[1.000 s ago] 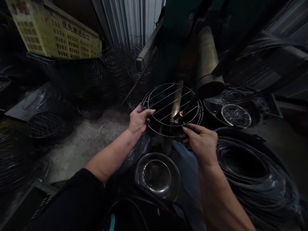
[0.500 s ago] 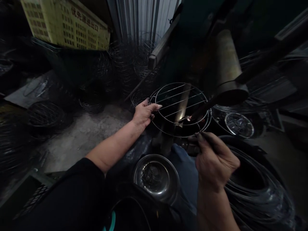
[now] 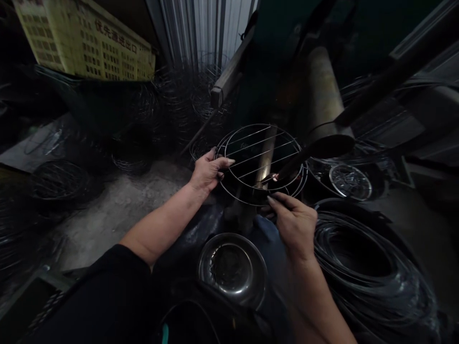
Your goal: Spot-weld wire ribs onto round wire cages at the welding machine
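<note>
A round wire rack [image 3: 260,164] with several straight cross wires lies under a dark welding arm [image 3: 297,157], and a small glow shows where the arm's tip meets the wires. My left hand [image 3: 209,170] grips the rack's left rim, fingers curled over the ring. At the rack's near edge my right hand [image 3: 292,220] pinches the rim between thumb and fingers. Both forearms reach forward from the bottom of the view.
A steel bowl [image 3: 232,266] holding small metal pieces sits below the rack. Large coils of black wire [image 3: 373,267] fill the right side. A second metal dish [image 3: 349,181] stands at right. Stacked wire rings [image 3: 59,179] lie on the concrete floor at left, under a yellow sign [image 3: 86,45].
My right hand drew back and lower half a second ago, then returned to the rack's near rim. My left hand kept its hold on the left rim. The view shifted slightly.
</note>
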`<state>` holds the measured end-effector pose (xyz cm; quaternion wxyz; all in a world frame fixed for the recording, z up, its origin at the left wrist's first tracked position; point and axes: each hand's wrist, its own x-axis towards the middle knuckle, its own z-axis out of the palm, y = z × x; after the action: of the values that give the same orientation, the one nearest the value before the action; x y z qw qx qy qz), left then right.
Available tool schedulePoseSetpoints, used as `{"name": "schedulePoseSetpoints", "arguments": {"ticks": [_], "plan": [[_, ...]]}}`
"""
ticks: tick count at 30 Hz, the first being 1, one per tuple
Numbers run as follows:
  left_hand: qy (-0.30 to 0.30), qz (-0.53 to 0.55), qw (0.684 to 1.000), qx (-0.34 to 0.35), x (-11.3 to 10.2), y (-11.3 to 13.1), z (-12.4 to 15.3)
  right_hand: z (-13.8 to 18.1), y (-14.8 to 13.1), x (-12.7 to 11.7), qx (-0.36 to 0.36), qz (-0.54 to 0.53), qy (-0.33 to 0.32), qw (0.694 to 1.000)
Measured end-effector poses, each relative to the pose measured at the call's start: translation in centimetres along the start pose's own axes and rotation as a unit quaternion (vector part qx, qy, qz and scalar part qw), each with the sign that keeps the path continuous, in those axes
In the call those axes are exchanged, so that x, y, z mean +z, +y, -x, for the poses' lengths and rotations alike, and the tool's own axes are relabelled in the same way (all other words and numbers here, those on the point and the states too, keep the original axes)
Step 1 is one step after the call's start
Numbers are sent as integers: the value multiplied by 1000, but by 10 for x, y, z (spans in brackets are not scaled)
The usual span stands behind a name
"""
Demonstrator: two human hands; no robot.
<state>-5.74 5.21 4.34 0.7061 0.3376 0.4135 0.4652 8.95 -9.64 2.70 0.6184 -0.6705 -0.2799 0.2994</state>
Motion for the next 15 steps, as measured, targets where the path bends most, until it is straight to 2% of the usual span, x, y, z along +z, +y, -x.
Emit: {"name": "schedulePoseSetpoints", "arguments": {"ticks": [4, 9, 15], "plan": [[-7, -1, 1000, -3, 2, 0, -1, 3, 1, 7, -25, -30, 58, 998], [-12, -7, 1000, -17, 4, 2, -4, 6, 3, 13, -43, -62, 80, 994], [-15, -14, 999, -26, 5, 3, -11, 5, -1, 15, -74, -33, 109, 991]]}}
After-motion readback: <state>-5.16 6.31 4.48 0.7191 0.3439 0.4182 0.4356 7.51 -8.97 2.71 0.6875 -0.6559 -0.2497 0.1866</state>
